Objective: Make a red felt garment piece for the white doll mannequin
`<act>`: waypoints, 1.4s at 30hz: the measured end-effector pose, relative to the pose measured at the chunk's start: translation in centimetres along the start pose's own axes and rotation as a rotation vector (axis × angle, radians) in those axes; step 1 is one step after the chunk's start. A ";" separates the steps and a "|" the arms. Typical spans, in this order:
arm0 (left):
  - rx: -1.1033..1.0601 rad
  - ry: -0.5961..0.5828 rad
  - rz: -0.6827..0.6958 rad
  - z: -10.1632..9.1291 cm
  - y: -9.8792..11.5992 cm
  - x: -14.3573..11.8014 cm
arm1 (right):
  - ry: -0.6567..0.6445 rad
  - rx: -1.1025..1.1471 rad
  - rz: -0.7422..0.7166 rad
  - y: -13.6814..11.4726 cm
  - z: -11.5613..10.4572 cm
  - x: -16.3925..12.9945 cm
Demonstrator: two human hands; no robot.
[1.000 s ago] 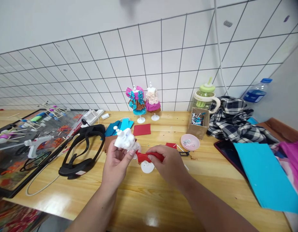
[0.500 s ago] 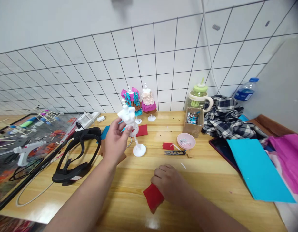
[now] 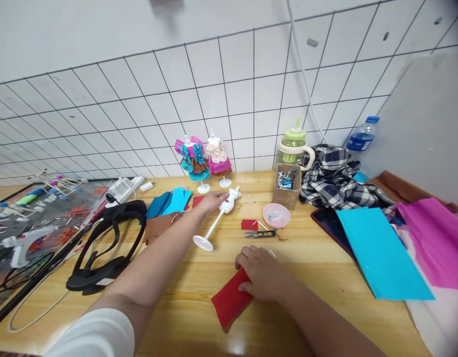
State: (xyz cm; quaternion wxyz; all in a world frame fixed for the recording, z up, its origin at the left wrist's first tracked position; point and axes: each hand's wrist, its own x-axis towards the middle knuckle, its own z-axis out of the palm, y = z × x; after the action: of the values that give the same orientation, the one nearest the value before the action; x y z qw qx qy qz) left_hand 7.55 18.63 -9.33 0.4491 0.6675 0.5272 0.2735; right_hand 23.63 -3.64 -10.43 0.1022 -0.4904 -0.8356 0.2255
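My left hand [image 3: 213, 200] reaches far across the wooden table [image 3: 318, 277] and holds a small white mannequin stand [image 3: 217, 218] by its torso, tilted, with its round base toward me. My right hand [image 3: 261, 273] rests flat on a folded red felt piece [image 3: 229, 299] near the table's front. Small black snips [image 3: 259, 233] and a little red scrap [image 3: 249, 224] lie just beyond my right hand.
Two dressed mini mannequins [image 3: 202, 159] stand by the tiled wall. A pink dish [image 3: 276, 215], cardboard box [image 3: 287, 185], green mug [image 3: 293, 145], checked cloth [image 3: 336, 178], blue and magenta sheets [image 3: 381, 250] lie right. A black headset [image 3: 102, 248] and glue gun [image 3: 23, 243] lie left.
My left hand carried the white mannequin away from me and lowered it, tilted, toward the table's back. My right hand brought the red felt down and pressed it on the table.
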 end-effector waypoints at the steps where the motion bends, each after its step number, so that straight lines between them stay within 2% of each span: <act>1: 0.045 -0.003 -0.005 0.3 -0.2 0.3 | -0.010 -0.010 -0.009 -0.1 0.0 0.0; 7: 0.259 0.012 0.016 0.8 -0.1 1.9 | -0.045 -0.036 -0.047 0.5 0.3 0.3; 10: 0.326 0.012 0.041 0.0 0.6 2.1 | -0.018 -0.018 -0.069 1.1 0.7 0.6; 12: 0.367 0.037 0.072 -0.9 1.3 1.3 | 0.015 0.028 -0.038 1.3 0.7 0.9; 14: 0.401 0.104 0.139 -1.8 2.1 -0.8 | 0.125 0.086 0.067 1.5 0.4 0.9; 17: 0.416 0.253 0.290 -3.0 2.3 -5.8 | 0.484 0.109 0.250 1.2 -0.6 0.6; 19: 0.458 0.356 0.507 -3.6 1.8 -9.5 | 0.659 0.042 0.249 0.5 -0.8 0.2; 20: 0.480 0.356 0.564 -3.8 1.4 -11.1 | 0.657 -0.017 0.201 0.0 -0.7 0.1; 21: 0.495 0.320 0.589 -4.0 0.9 -12.6 | 0.598 -0.078 0.148 -0.5 -0.4 0.1; 25: 0.471 -0.052 0.514 -3.4 -0.1 -16.2 | 0.186 -0.171 0.038 -2.6 1.8 0.3; 28: 0.538 -0.276 0.560 -1.8 -0.6 -16.9 | 0.046 -0.026 -0.063 -3.1 2.5 0.5; 32: 0.750 -0.294 0.618 0.1 -2.2 -16.5 | 0.059 0.032 -0.134 -2.5 2.1 0.8; 35: 0.821 -0.187 0.669 0.2 -3.4 -15.9 | -0.010 -0.046 -0.155 -2.2 1.8 1.0; 39: 0.760 0.024 0.620 -0.4 -3.2 -16.2 | -0.023 -0.127 0.010 -2.3 1.7 1.0; 40: 0.746 0.039 0.588 -0.4 -3.1 -16.5 | -0.013 -0.127 0.057 -2.3 1.6 0.9; 42: 0.750 -0.019 0.542 -0.1 -2.9 -17.0 | -0.012 -0.098 0.084 -2.1 1.3 0.9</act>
State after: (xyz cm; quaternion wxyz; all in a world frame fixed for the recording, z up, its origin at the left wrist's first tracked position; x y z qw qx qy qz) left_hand 1.14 2.67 -9.99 0.0937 0.9001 0.3922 0.1651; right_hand 21.04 -4.13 -10.65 0.0632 -0.5282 -0.8249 0.1913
